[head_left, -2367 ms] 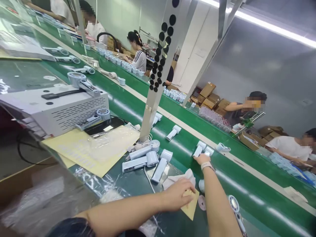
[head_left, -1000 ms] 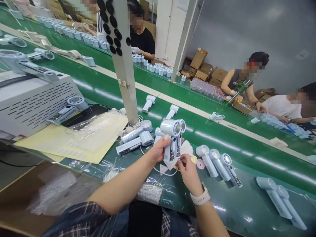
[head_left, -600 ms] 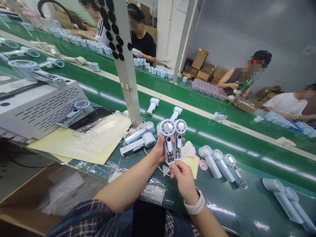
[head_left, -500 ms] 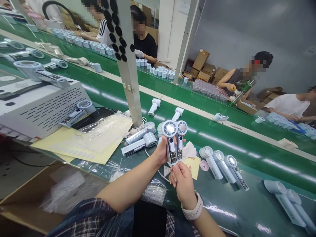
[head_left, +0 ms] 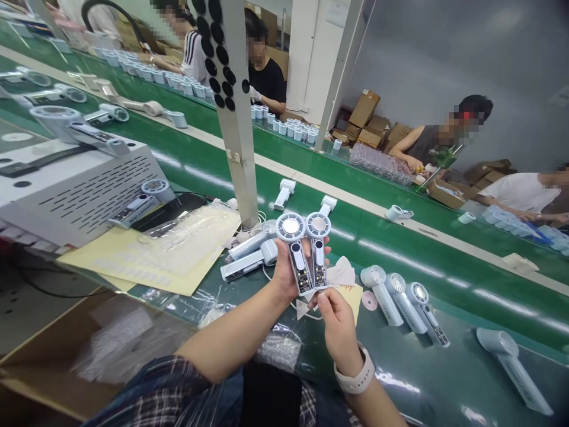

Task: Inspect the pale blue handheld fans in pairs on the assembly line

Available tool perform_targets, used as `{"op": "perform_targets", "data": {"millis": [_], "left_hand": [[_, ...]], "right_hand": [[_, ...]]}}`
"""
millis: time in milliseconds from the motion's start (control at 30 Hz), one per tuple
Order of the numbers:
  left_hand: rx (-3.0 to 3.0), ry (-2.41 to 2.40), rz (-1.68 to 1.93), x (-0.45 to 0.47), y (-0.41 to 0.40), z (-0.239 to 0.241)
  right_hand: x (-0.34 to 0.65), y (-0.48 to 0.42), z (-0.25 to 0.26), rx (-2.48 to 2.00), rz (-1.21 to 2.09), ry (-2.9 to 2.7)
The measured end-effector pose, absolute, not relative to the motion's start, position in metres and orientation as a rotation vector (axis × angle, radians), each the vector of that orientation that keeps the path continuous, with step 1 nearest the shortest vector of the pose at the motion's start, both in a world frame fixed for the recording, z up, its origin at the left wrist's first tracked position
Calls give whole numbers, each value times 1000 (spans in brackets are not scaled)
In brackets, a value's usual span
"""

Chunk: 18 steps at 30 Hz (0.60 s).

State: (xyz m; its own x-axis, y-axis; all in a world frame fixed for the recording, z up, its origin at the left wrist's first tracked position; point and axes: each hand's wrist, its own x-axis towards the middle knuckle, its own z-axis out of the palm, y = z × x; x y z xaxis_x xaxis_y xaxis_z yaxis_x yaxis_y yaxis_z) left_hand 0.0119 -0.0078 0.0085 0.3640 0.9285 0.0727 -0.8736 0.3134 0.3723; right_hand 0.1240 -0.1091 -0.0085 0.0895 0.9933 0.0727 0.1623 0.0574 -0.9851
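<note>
Two light blue handheld fans (head_left: 300, 277) stand side by side in my left hand (head_left: 285, 274), which is closed round their handles from the left and behind. Their round heads point up, and the open handle fronts show circuit boards with small lit dots. My right hand (head_left: 336, 323), with a pale watch on its wrist, pinches the bottom ends of the handles. Just left of my hands lie two more fans (head_left: 249, 261) on the green bench. To the right, several fans (head_left: 402, 302) rest in a row, and another fan (head_left: 511, 367) lies farther right.
A white vented machine (head_left: 89, 190) stands at the left, with fans on it. Yellow sheets (head_left: 186, 273) lie before it. A metal post (head_left: 240, 148) rises ahead. Beyond runs the green conveyor (head_left: 364, 219), where several people work. An open carton (head_left: 53, 326) sits at lower left.
Both fans have moved slightly left and turned so their fronts face me more squarely. My right hand stays at their lower ends. At far right one fan shows where two appeared before.
</note>
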Motion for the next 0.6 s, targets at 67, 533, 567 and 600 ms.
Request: {"op": "perform_targets", "data": {"millis": [67,533,567,600], "left_hand": [[399,152,1191,10,-9,9],[593,190,1287,12,-20,2],[578,211,1302,11,-19,2],[576,233,1321,10,-19,1]], "right_hand": [[126,-110,-7,-1333,1036,-1272],[125,-124,-7,-1218,955,-1307],[131,-127,-5,-1201,886,-1373],[137,-128,-4,-1214,814,-1409]]}}
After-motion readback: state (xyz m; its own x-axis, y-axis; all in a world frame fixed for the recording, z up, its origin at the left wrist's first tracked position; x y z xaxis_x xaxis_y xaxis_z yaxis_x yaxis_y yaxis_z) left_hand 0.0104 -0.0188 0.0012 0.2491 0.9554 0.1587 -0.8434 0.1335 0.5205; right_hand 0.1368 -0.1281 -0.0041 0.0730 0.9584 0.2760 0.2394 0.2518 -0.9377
